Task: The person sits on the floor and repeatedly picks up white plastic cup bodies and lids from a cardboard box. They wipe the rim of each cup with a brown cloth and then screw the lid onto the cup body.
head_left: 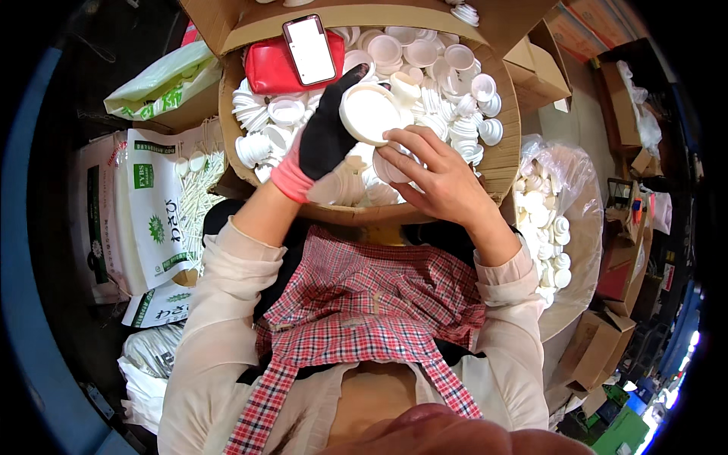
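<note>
My left hand (327, 142), in a black glove with a pink cuff, is closed around a round white plastic lid (370, 114) over a cardboard box (500, 133). The lid is tilted with its raised rim toward me. My bare right hand (447, 178) touches the lid's lower right edge with its fingertips. Beneath those fingers, against the palm side, is a second white lid (390, 165), partly hidden by the fingers. Many loose white lids (459, 57) fill the box below both hands, some nested in stacks.
A red pouch (262, 68) with a phone (309, 49) on it lies among the lids at the back left. A printed sack (152, 197) holding thin white sticks stands left. To the right, a plastic-lined box (580, 220) holds more white pieces. Another carton (595, 349) sits at lower right.
</note>
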Demonstrator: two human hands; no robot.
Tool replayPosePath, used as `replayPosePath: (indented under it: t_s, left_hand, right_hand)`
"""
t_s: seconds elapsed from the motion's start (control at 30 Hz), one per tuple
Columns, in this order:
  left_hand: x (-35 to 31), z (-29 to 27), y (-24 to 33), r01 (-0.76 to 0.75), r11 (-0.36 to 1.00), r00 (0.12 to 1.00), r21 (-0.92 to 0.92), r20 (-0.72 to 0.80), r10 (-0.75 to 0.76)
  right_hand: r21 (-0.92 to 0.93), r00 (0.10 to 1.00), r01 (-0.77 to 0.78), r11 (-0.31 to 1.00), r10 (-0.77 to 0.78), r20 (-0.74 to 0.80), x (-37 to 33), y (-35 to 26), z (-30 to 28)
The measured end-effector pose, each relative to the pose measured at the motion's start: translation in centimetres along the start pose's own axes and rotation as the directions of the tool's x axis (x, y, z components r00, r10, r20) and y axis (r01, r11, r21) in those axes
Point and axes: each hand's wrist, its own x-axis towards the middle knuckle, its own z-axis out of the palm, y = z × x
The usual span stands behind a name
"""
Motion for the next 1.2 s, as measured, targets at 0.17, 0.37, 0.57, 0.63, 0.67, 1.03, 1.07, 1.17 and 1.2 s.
replayPosePath:
  t_s: [0.17,0.37,0.57,0.63,0.67,1.03,1.07,1.17,1.2]
  left_hand:
    - [-0.1,1.2,1.1,0.227,0.234,0.947,-0.945,0.159,-0.278]
    - [0.3,-0.8,1.3,0.391,0.014,0.919,-0.920,0.392,0.041]
    - [0.0,-1.4,0.4,0.463,0.177,0.885,-0.868,0.462,-0.051]
    - [-0.5,0.6,2.1,0.341,0.621,0.932,-0.706,0.167,-0.322]
    - [-0.7,1.0,1.2,0.317,0.696,0.943,-0.645,0.137,-0.302]
    - [-1.4,1.2,2.3,0.372,0.424,0.919,-0.826,0.261,-0.297]
    - [-1.5,1.1,2.3,0.372,0.553,0.924,-0.746,0.239,-0.299]
    - [-1.6,1.0,2.9,0.368,0.667,0.929,-0.648,0.220,-0.298]
    - [-1.6,1.1,2.8,0.372,0.553,0.924,-0.746,0.239,-0.298]
  right_hand:
    - [0.194,0.997,-0.048,0.980,0.057,-0.042,0.7,-1.2,-0.4]
    - [0.891,0.843,-0.013,0.454,0.484,-0.234,-0.7,-0.1,-1.8]
    - [0.780,0.868,-0.032,0.624,0.405,-0.289,-0.2,0.0,-1.2]
    - [0.535,0.892,-0.102,0.839,0.315,-0.324,0.4,-0.5,-1.0]
    - [0.431,0.902,-0.120,0.894,0.280,-0.330,0.7,-0.8,-0.8]
    - [0.044,0.947,-0.080,0.996,0.090,-0.310,2.4,-1.1,1.4]
    - [0.038,0.948,-0.079,0.996,0.087,-0.307,2.5,-1.1,1.4]
    - [0.045,0.947,-0.093,0.995,0.102,-0.305,2.6,-1.3,1.4]
    - [0.051,0.947,-0.085,0.995,0.097,-0.308,2.7,-1.3,1.4]
